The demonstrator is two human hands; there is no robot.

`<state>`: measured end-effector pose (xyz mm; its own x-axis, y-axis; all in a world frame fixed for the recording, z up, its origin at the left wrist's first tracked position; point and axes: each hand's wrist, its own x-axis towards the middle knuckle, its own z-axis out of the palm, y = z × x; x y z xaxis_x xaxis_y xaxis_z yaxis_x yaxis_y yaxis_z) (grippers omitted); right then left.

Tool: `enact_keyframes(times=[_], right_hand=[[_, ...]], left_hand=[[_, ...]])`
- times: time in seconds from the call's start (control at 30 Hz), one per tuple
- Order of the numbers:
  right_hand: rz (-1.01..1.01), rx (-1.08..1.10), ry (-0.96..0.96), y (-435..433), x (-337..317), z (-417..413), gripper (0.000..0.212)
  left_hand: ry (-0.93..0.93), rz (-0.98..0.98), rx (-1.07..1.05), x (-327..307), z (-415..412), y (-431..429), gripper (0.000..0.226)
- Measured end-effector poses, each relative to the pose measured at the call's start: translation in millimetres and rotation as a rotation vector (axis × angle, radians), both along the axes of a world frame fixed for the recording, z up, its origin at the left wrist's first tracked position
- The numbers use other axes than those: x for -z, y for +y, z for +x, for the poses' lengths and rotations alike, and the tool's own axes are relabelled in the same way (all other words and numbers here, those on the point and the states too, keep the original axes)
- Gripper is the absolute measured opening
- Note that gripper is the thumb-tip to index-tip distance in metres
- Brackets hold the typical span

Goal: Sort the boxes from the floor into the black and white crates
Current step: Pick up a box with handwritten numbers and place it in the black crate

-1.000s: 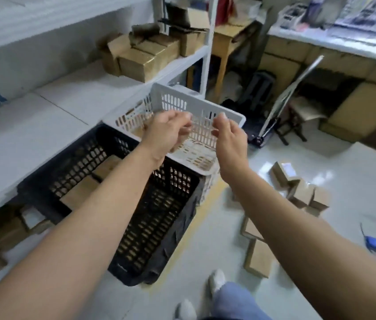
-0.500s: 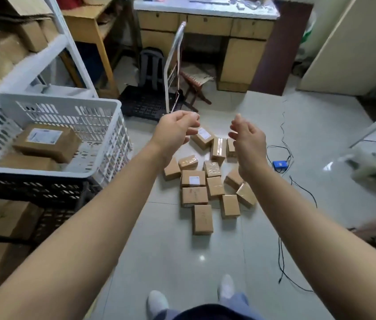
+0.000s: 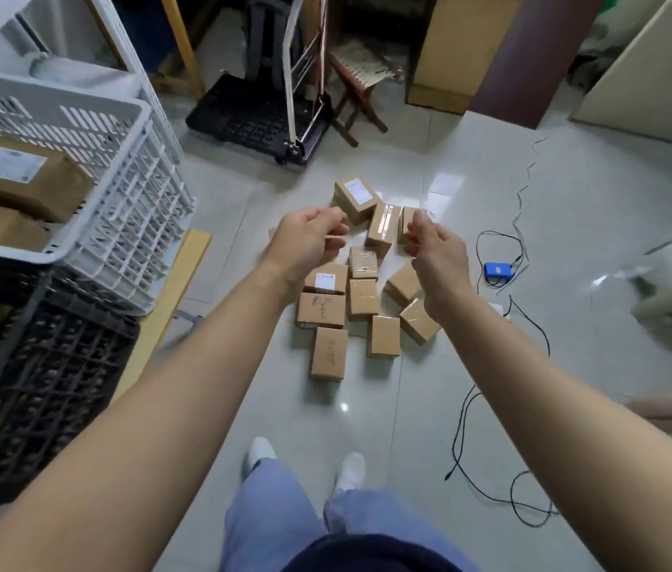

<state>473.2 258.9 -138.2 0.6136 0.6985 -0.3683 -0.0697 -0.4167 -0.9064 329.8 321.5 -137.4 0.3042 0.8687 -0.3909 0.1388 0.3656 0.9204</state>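
Several small brown cardboard boxes (image 3: 328,352) lie in a cluster on the pale tiled floor ahead of my feet. My left hand (image 3: 309,241) and my right hand (image 3: 433,245) hover above the far part of the cluster, both empty, fingers loosely curled and apart. At the left, the white crate (image 3: 119,225) holds brown boxes (image 3: 25,179) and sits partly over the black crate (image 3: 37,390), whose inside is mostly hidden.
A black folding hand cart (image 3: 260,113) and a small wooden stool (image 3: 361,88) stand beyond the boxes. A blue device (image 3: 498,270) with black cables (image 3: 486,447) lies on the floor at right. White shelving (image 3: 132,64) rises at the left.
My view has swung from the crates to the floor boxes. Both empty hands have moved away from the white crate and now hang over the cluster, closer to it.
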Motion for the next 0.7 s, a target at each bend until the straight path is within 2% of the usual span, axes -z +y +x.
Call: enact_keyframes(times=[0.07, 0.23, 0.43, 0.57, 0.63, 0.7], right_hand=[[-0.020, -0.033, 0.009, 9.1, 9.9, 1.2, 0.049], [-0.081, -0.046, -0.010, 41.2, 31.5, 0.9, 0.048], [-0.168, -0.110, -0.041, 83.1, 63.6, 5.7, 0.028], [-0.204, -0.211, -0.073, 110.8, 86.0, 0.9, 0.037], [-0.209, -0.280, -0.091, 122.8, 98.1, -2.2, 0.035], [-0.225, -0.346, -0.093, 136.1, 111.7, -2.3, 0.044]], left_hand=[[0.004, -0.033, -0.031, 9.0, 0.0, 5.7, 0.017], [0.022, -0.096, -0.072, 32.4, 2.9, 37.7, 0.016], [0.056, -0.197, -0.081, 70.0, 9.4, 77.8, 0.017], [0.030, -0.271, -0.162, 90.3, 3.4, 91.9, 0.018], [0.007, -0.305, -0.237, 98.6, -2.5, 97.0, 0.016], [-0.009, -0.316, -0.329, 110.3, -6.7, 99.9, 0.015]])
